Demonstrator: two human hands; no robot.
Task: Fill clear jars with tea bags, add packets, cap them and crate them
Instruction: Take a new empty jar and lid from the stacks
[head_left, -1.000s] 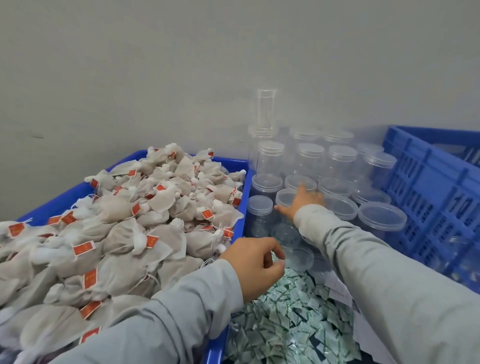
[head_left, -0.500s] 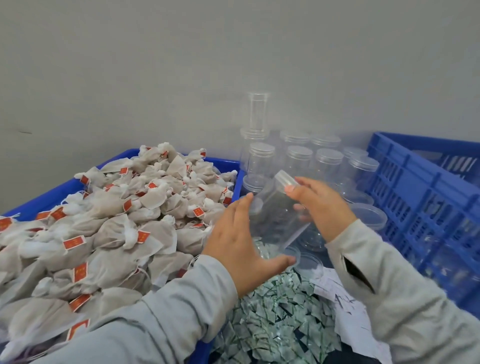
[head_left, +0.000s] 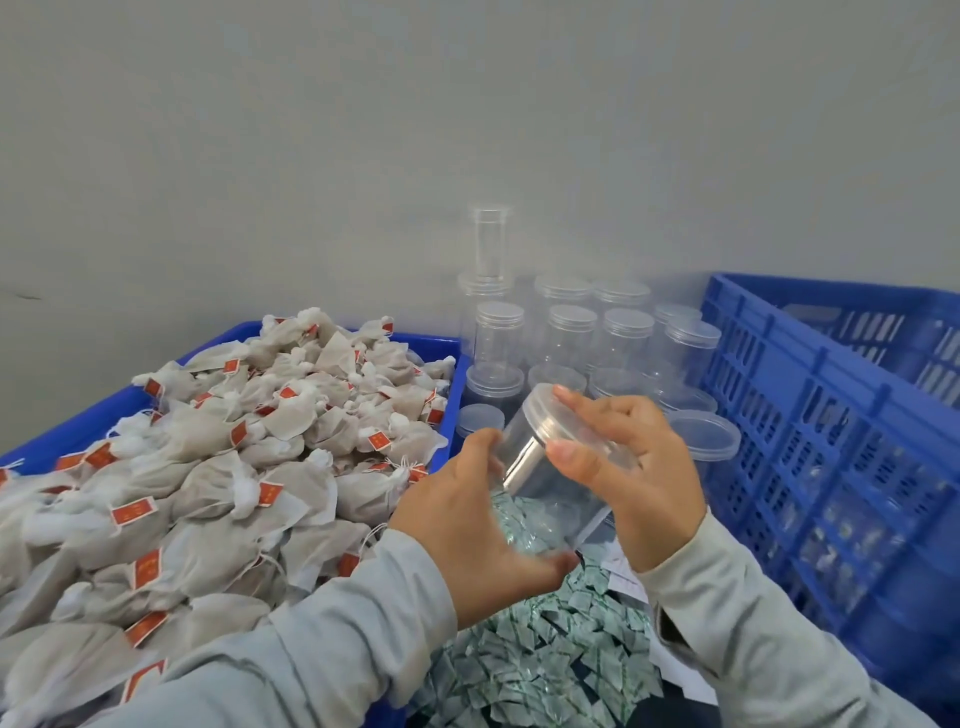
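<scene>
I hold an empty clear jar (head_left: 540, 483) tilted, its cap end pointing up and away from me. My left hand (head_left: 467, 525) grips the jar's body from the left and below. My right hand (head_left: 628, 473) grips its translucent lid (head_left: 558, 415), thumb on the near rim and fingers over the top. A heap of beige tea bags with red tags (head_left: 218, 467) fills the blue tray (head_left: 93, 415) at the left. Small green-white packets (head_left: 530, 660) lie in a pile beneath my hands.
Several capped clear jars (head_left: 571, 332) stand in rows against the grey wall, one narrow tube stacked on top. A blue slatted crate (head_left: 810, 426) stands at the right, with jars showing through its side.
My right hand lifted a jar from the rows and brought it toward me. My left hand rose from the packets and took the jar's body; the right shifted onto the lid.
</scene>
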